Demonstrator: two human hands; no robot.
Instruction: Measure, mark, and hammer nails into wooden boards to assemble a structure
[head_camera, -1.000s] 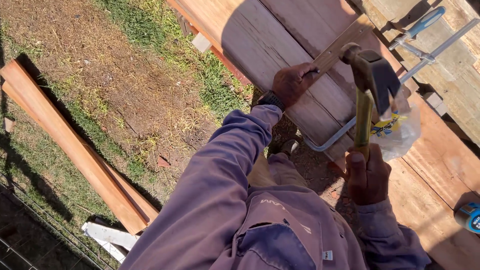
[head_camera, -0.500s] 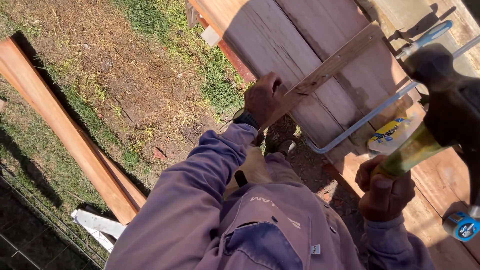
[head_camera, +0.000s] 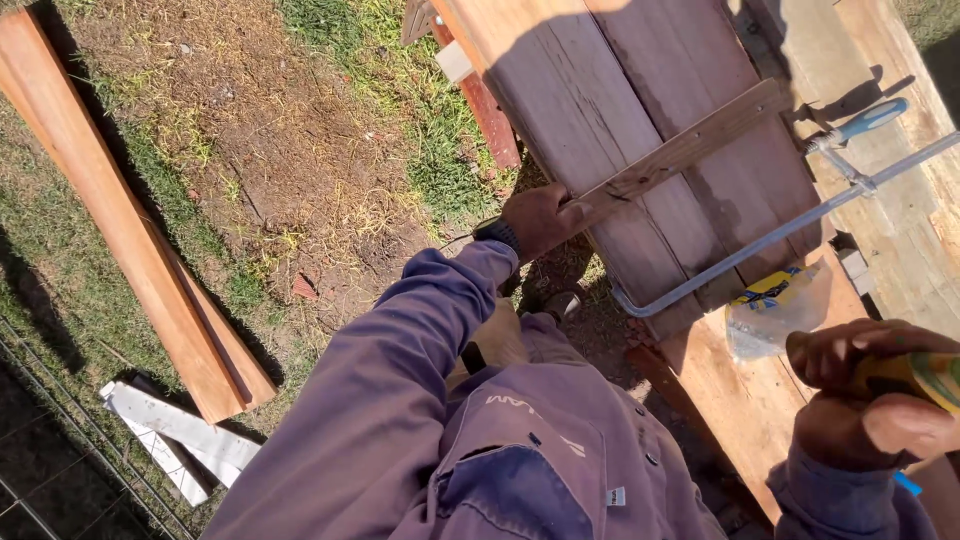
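My left hand (head_camera: 540, 215) presses on the near end of a narrow wooden batten (head_camera: 690, 150) that lies slantwise across wide reddish planks (head_camera: 620, 70). My right hand (head_camera: 865, 395) is at the lower right, closed around the yellow-green handle of a hammer (head_camera: 925, 372). The hammer's head is outside the picture. My purple sleeves and jacket fill the bottom middle.
A long metal bar clamp (head_camera: 770, 240) with a blue handle (head_camera: 870, 118) lies across the planks. A clear plastic bag (head_camera: 775, 310) with a yellow and blue pack rests by it. On the grass at left lie a long timber plank (head_camera: 130, 220), white board offcuts (head_camera: 175, 440) and wire mesh (head_camera: 50, 470).
The hammer has swung up and to the right, so its head has left the picture. My right hand moved right with it. My left hand stays on the batten.
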